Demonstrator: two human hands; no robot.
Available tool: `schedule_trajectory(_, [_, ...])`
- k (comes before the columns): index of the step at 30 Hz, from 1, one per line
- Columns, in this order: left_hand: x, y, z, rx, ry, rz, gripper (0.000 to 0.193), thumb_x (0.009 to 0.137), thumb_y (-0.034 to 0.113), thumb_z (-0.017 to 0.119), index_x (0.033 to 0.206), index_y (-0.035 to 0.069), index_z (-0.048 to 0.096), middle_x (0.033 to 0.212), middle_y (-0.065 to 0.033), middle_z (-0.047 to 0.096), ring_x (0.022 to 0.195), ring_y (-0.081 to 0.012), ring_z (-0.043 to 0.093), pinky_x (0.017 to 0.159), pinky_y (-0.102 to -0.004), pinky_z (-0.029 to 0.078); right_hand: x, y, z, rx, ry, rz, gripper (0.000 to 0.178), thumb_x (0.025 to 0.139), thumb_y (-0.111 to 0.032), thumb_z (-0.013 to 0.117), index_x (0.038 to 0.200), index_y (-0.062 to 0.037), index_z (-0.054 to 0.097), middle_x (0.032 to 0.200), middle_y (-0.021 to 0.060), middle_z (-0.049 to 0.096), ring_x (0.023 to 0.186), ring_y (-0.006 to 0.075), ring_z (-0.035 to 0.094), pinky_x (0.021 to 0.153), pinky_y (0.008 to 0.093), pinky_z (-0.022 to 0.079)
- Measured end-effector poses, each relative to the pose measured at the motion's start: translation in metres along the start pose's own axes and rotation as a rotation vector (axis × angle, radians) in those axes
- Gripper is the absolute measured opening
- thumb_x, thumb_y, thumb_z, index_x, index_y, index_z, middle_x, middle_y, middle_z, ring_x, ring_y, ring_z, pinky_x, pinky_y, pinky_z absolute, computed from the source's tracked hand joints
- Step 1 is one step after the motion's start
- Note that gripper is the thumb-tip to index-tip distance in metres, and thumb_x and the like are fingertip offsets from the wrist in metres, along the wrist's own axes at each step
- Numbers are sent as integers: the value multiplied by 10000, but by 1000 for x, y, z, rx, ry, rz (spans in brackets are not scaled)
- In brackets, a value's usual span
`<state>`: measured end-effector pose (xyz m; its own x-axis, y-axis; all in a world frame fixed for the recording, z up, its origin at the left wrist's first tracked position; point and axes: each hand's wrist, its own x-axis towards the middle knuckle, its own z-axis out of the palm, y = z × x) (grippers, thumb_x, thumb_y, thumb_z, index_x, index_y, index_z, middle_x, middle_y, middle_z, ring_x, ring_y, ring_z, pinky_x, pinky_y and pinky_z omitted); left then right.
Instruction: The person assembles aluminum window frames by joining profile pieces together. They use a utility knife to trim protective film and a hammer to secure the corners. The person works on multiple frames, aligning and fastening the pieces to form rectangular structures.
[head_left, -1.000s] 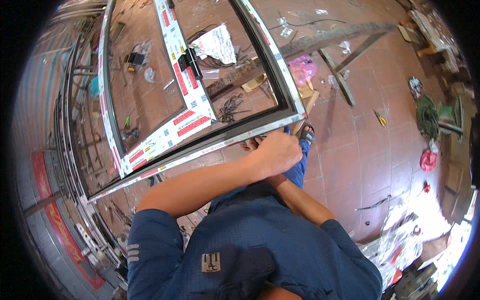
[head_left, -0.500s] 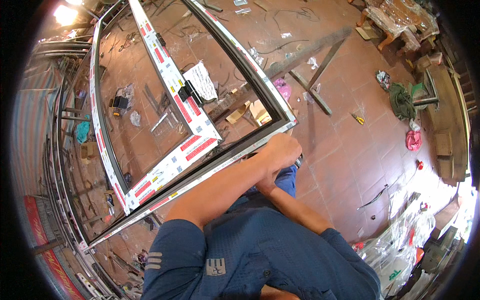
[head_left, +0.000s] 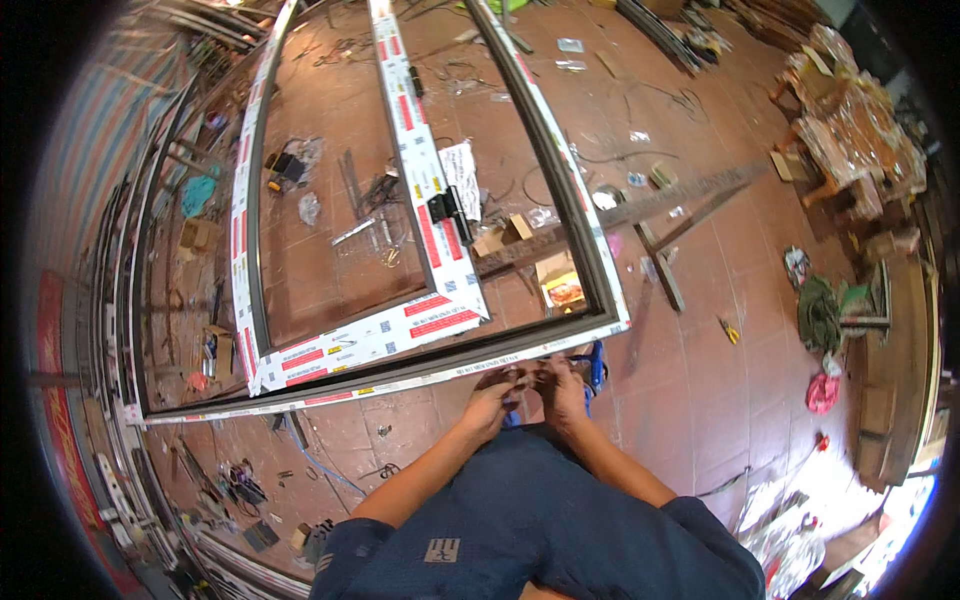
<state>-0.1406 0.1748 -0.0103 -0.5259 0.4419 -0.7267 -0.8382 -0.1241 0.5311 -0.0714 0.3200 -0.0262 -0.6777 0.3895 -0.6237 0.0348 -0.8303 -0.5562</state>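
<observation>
A large door or window frame (head_left: 420, 368), wrapped in white film with red labels, lies in front of me over the floor. Inside it sits a narrower film-covered sash (head_left: 357, 333) with black hinges (head_left: 450, 213) on its side bar. My left hand (head_left: 487, 402) and my right hand (head_left: 566, 397) are close together just below the frame's near rail, fingers curled in toward each other. Something small and dark seems to be between the fingertips, too small to name. Beside my right hand is a blue thing (head_left: 598, 368), partly hidden.
A long steel beam (head_left: 660, 205) with legs runs under the frame. Pliers with yellow handles (head_left: 730, 331) and a pink bag (head_left: 824, 392) lie on the tiled floor to the right. Wrapped wooden furniture (head_left: 850, 120) stands at the far right. Metal profiles lean along the left.
My crossed forearms have come apart, and both hands now meet side by side below the near rail. The view has shifted, so the frame appears lower and further right.
</observation>
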Motion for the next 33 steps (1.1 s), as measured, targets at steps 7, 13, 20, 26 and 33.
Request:
schedule_trajectory(7, [9, 7, 47, -317, 29, 30, 157, 984, 41, 645, 1137, 14, 662, 1007, -139, 731, 890, -282, 722, 742, -411, 578, -20, -44, -5, 115, -104, 114, 259, 1003, -359, 693, 1064, -109, 660, 922, 47, 699, 817, 202, 655, 717, 359, 532])
schedule_trajectory(13, [19, -6, 50, -416, 207, 21, 72, 959, 13, 656, 1016, 5, 699, 939, -130, 735, 814, -268, 723, 691, -391, 581, -28, -81, -20, -247, 41, -83, 145, 1011, -229, 673, 1071, -103, 634, 895, 19, 656, 746, 144, 609, 683, 311, 509])
schedule_trajectory(20, [21, -13, 64, -456, 279, 69, 92, 984, 40, 626, 1026, 6, 699, 937, -142, 725, 813, -275, 716, 694, -377, 585, -24, -112, -4, -1347, -65, -394, 259, 915, -186, 772, 1030, 16, 657, 863, 53, 692, 734, 126, 625, 648, 310, 506])
schedule_trajectory(26, [0, 1, 77, -568, 231, -76, 80, 962, 51, 635, 983, -9, 684, 887, -112, 709, 726, -197, 671, 649, -302, 558, 0, -117, -13, -1087, -140, -104, 189, 846, -161, 800, 834, -10, 687, 701, -20, 630, 588, 107, 537, 567, 292, 440])
schedule_trajectory(33, [-71, 29, 124, -79, 257, 288, 76, 923, 76, 699, 868, 25, 686, 843, -104, 721, 738, -185, 697, 665, -318, 550, 19, -105, -40, -1045, -120, -48, 86, 847, -103, 715, 858, -60, 641, 752, -16, 598, 630, 114, 522, 563, 303, 421])
